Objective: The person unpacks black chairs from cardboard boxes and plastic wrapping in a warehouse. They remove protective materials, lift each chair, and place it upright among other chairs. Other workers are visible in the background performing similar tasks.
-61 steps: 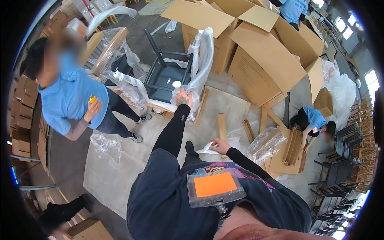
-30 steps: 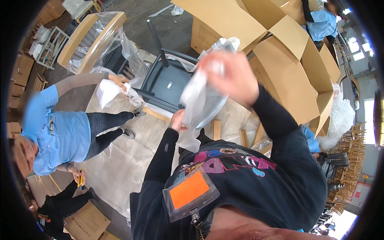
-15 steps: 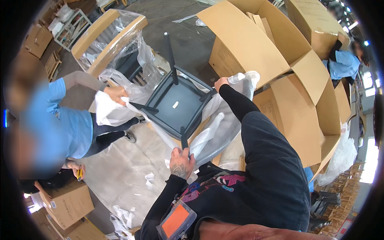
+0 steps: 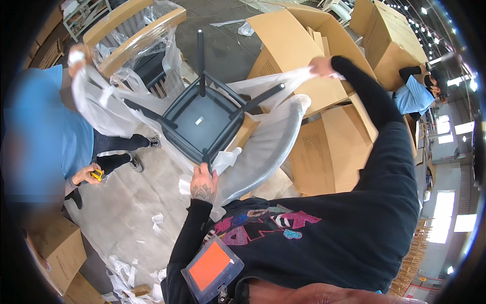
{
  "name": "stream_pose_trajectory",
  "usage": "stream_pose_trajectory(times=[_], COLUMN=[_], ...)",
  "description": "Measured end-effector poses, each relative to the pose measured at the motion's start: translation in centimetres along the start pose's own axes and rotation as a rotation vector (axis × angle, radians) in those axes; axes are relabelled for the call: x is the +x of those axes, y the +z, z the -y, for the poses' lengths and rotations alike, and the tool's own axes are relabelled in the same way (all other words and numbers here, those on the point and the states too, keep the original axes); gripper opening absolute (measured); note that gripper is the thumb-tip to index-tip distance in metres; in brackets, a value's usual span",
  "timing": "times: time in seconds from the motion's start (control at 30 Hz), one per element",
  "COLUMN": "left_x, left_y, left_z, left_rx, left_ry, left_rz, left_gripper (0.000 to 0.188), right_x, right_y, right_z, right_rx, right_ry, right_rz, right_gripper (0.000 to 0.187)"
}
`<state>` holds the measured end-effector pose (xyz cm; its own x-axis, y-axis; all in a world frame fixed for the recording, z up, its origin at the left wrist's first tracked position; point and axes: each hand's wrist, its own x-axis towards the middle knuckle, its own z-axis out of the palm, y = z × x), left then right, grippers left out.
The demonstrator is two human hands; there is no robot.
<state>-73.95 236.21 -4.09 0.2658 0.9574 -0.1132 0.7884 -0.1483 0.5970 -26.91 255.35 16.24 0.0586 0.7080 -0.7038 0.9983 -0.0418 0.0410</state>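
A dark chair lies upside down with its legs pointing up, a small white label on its underside. My left hand is closed round its nearest leg. Out to the right, my right hand is raised and grips the stretched end of a white foam sheet, which runs back to the chair's right side. A co-worker in a blue shirt pulls more white wrapping at the left with one hand and holds a yellow cutter in the other.
A curved, foam-wrapped piece lies right of the chair. Behind stands a film-wrapped wooden-framed chair. Open cartons crowd the right, where another person handles a box. Foam scraps litter the floor sheet at lower left.
My right hand has swung up and outward, drawing the foam sheet off the right leg, now bare. My left hand keeps its leg. The co-worker's hand has lifted wrapping to the left.
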Motion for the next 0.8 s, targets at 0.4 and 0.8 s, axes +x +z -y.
stream_pose_trajectory(times=[0.4, 0.8], left_x=[-6.3, -15.1], left_y=[-2.7, -16.6], left_z=[4.7, 7.1], left_rx=[-0.244, -1.578], left_ry=[0.381, -0.282], left_rz=[-0.191, -0.138], left_gripper=[0.031, 0.029], right_x=[-14.7, -14.6], right_y=[14.7, 23.9], right_z=[16.3, 44.0], right_rx=[0.819, 0.457], right_ry=[-0.852, -1.506], right_rz=[-0.178, -0.442], right_gripper=[0.014, 0.017])
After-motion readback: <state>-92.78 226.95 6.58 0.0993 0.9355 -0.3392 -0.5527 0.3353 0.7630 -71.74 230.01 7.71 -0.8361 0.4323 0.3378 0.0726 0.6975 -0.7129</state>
